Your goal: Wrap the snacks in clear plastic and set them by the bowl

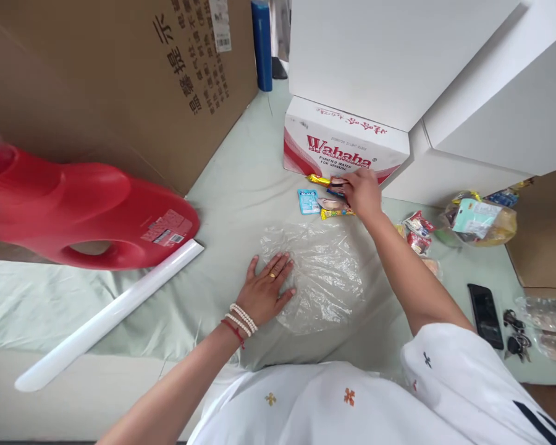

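Observation:
My left hand [269,285] lies flat with its fingers spread, on the left edge of a crinkled clear plastic bag [327,278]. Farther forward, my right hand [364,193] has its fingers curled down at a dark snack packet [337,185], which they partly cover. Around those fingertips lie a yellow wrapped snack stick [319,180], a light blue sachet [308,202], a pale packet [330,203] and a yellow patterned packet [336,214]. The plastic bag looks flattened on the green cloth.
A Wahaha carton [343,145] stands just behind the packets. At left are a red jug [97,210] and a white tube [111,315]. More snack packets [417,232], a filled bag [479,219], a phone [485,316], keys [518,343] and plastic bottles [551,321] sit at right.

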`<state>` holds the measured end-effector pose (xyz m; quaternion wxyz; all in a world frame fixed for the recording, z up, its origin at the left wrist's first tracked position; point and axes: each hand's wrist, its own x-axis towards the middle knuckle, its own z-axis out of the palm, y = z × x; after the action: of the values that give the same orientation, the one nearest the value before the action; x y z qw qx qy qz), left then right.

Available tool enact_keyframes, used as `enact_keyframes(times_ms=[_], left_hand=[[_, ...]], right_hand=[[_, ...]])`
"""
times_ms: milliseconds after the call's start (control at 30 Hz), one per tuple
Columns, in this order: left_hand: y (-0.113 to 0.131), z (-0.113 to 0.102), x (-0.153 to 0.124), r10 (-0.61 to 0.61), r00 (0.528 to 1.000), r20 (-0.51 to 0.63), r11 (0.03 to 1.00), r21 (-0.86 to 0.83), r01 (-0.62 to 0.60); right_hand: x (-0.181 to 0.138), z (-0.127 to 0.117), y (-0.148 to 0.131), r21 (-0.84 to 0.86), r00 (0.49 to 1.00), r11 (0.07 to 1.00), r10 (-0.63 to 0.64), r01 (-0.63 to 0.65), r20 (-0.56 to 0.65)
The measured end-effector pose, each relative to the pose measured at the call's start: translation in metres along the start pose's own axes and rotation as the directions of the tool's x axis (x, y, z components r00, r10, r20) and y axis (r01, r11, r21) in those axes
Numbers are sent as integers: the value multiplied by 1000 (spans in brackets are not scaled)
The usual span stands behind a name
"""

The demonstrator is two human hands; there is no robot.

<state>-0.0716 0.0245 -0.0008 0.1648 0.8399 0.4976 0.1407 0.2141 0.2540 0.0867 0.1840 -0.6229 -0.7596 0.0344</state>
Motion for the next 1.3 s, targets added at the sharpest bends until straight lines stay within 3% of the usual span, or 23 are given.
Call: enact_keyframes(times_ms=[67,100,167,233,267,333,400,467,533,600,667,767,867,1000,1100,1200,1300], left_hand=[[0,0,1,26,1000,13,1000,-14,-26],[1,1,2,38,999,18,999,-21,-37],[4,3,5,58,998,26,998,-37,-57],[7,6,11,73,997,30,996,-53,-71],[9,8,14,77,997,32,996,-58,-75],[12,10,18,77,996,33,995,-59,-75],[12,11,19,68,997,20,997,-37,-67],[12,11,16,48,999,-15,999,5,-48],[10,9,10,6,998,-63,999,48,-3],[9,9,4,-54,994,-95,996,70,61],[8,10,0,-102,990,-98,991,74,109],[8,12,-1,-114,990,-85,990,79,121],[9,13,1,-109,990,-89,988,97,118],[12,12,2,-104,990,-91,988,109,113],[13,10,2,-111,989,-100,989,88,119],[14,9,2,-114,988,-104,991,62,121],[13,10,2,-111,988,-105,992,43,116]], right_hand=[[-29,-24,14,232,991,970,100,-77,-90],[-47,-34,19,367,983,921,171,-133,-73],[-87,-47,20,614,962,743,242,-267,126],[-128,-45,11,710,904,570,166,-414,393],[-145,-39,4,711,870,535,101,-457,483],[-171,-21,-10,683,839,594,-27,-424,544],[-178,-6,-18,628,853,728,-117,-275,509],[-165,1,-16,539,885,830,-136,-143,445],[-136,0,-4,435,939,894,-55,-105,339],[-97,-4,11,310,979,940,93,-146,179],[-59,-2,22,155,969,957,244,-246,33],[-21,14,26,-54,924,926,376,-373,73],[-10,30,19,-186,927,932,341,-312,157],[-20,18,18,-173,961,950,273,-261,47],[-45,-14,22,22,985,984,174,-174,11],[-89,-45,16,253,985,964,44,-86,167],[-139,-57,-4,326,937,945,-102,-14,335]])
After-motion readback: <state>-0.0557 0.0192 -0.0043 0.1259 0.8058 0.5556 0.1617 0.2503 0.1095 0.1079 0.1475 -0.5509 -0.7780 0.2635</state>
